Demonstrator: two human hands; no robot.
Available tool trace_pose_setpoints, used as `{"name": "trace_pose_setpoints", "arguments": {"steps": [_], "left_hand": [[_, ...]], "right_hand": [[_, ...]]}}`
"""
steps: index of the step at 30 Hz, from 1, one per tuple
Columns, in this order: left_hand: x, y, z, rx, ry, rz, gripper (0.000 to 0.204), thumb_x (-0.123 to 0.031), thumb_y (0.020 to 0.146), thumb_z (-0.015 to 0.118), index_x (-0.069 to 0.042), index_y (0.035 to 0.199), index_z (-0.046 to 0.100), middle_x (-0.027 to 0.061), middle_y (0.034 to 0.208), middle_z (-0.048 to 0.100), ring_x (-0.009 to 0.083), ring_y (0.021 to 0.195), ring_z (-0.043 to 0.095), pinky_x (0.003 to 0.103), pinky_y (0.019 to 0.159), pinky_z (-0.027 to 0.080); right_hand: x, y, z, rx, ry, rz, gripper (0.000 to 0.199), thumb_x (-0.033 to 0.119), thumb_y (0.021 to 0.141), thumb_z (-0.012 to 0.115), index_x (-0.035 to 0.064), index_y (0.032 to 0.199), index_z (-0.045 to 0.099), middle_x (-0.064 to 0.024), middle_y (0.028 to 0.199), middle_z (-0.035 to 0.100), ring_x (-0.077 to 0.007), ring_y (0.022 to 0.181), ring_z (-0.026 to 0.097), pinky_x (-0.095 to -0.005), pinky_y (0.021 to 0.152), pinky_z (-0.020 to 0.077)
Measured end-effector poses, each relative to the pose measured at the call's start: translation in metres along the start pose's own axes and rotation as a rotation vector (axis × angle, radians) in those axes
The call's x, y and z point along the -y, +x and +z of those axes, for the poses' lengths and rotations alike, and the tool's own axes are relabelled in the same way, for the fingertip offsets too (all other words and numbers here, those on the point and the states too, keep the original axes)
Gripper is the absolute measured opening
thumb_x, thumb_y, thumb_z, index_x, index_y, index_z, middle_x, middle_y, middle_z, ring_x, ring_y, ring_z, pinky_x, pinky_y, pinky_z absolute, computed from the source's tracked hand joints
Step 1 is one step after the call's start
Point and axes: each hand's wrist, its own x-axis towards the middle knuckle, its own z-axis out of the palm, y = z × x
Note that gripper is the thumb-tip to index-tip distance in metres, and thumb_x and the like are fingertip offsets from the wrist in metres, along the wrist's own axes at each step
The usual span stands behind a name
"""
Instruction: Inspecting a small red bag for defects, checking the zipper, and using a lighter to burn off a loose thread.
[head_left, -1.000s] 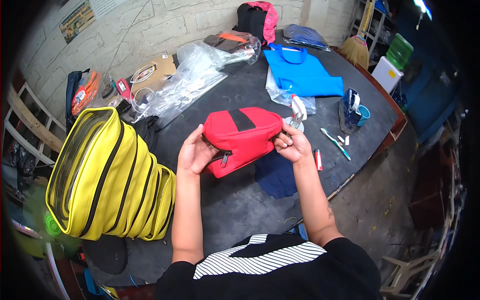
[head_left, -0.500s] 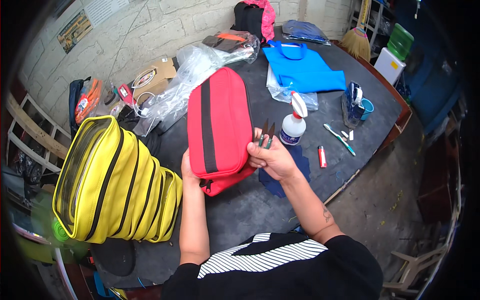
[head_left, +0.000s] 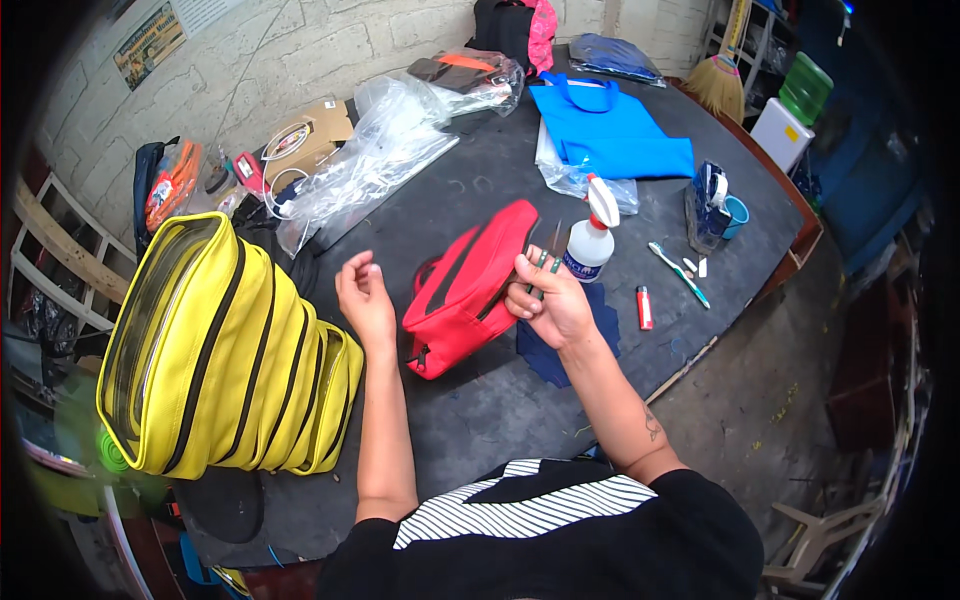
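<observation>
A red zippered pouch (head_left: pixel 468 288) lies tilted on the dark table (head_left: pixel 480 190), just right of a large yellow accordion bag (head_left: pixel 215 350) with black zippers. The right hand (head_left: pixel 550 300) rests against the pouch's right edge, its fingers closed around a thin pair of scissors or tweezers (head_left: pixel 545 255) whose tips point upward; which tool it is cannot be told. The left hand (head_left: pixel 365 298) hovers loosely curled and empty, just left of the pouch, not touching it. A white spray bottle (head_left: pixel 590 240) stands just beyond the right hand, above a dark blue cloth (head_left: pixel 565 345). Farther right lie a red lighter (head_left: pixel 645 307) and a toothbrush (head_left: pixel 678 273). A blue tote bag (head_left: pixel 610 135) and clear plastic bags (head_left: pixel 385 160) lie at the far side.
</observation>
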Motion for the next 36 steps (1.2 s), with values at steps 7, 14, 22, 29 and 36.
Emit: {"name": "trace_pose_setpoints", "arguments": {"steps": [7,14,22,29,36], "left_hand": [[-0.111,-0.033,-0.002,0.493,-0.152,-0.012,0.006,-0.004,0.081,0.068,0.001,0.085,0.070,0.0028,0.081,0.060,0.0068,0.064,0.048,0.023,0.057,0.038],[-0.097,-0.056,0.003,0.404,0.003,0.180,0.014,-0.003,0.090,0.056,0.004,0.078,0.057,0.0052,0.075,0.049,0.0085,0.060,0.048,0.024,0.053,0.038],[-0.081,-0.100,0.029,0.443,-0.276,-0.068,0.021,-0.004,0.085,0.065,0.000,0.106,0.061,0.0076,0.106,0.047,0.0092,0.064,0.062,0.020,0.054,0.049],[-0.019,-0.128,0.067,0.403,-0.147,0.133,0.011,0.001,0.085,0.062,0.005,0.095,0.061,0.0102,0.100,0.057,0.0150,0.074,0.066,0.025,0.063,0.055],[-0.035,-0.134,0.065,0.403,-0.076,0.068,0.008,0.002,0.083,0.062,0.001,0.091,0.062,0.0116,0.096,0.058,0.0203,0.074,0.067,0.029,0.063,0.054]], "right_hand": [[-0.010,0.008,0.002,-0.013,0.064,-0.011,0.012,0.012,0.095,0.051,0.0137,0.084,0.048,0.0047,0.062,0.041,-0.0060,0.046,0.035,-0.0227,0.046,0.0295],[-0.004,0.014,-0.037,-0.127,0.122,-0.063,0.015,0.013,0.094,0.054,0.0154,0.080,0.048,0.0061,0.059,0.040,-0.0063,0.044,0.035,-0.0237,0.046,0.0304],[-0.014,0.012,-0.073,-0.247,0.088,-0.027,0.016,0.014,0.091,0.059,0.0151,0.079,0.049,0.0063,0.059,0.038,-0.0072,0.044,0.035,-0.0242,0.044,0.0294],[-0.026,-0.005,-0.092,-0.533,-0.512,-0.016,0.019,0.014,0.089,0.059,0.0060,0.102,0.049,-0.0007,0.072,0.049,-0.0090,0.050,0.042,-0.0256,0.046,0.0328],[-0.020,-0.052,-0.075,-0.564,-1.569,-0.346,0.030,0.008,0.076,0.070,0.0017,0.103,0.058,-0.0106,0.098,0.053,-0.0221,0.085,0.057,-0.0313,0.072,0.0479]]}}
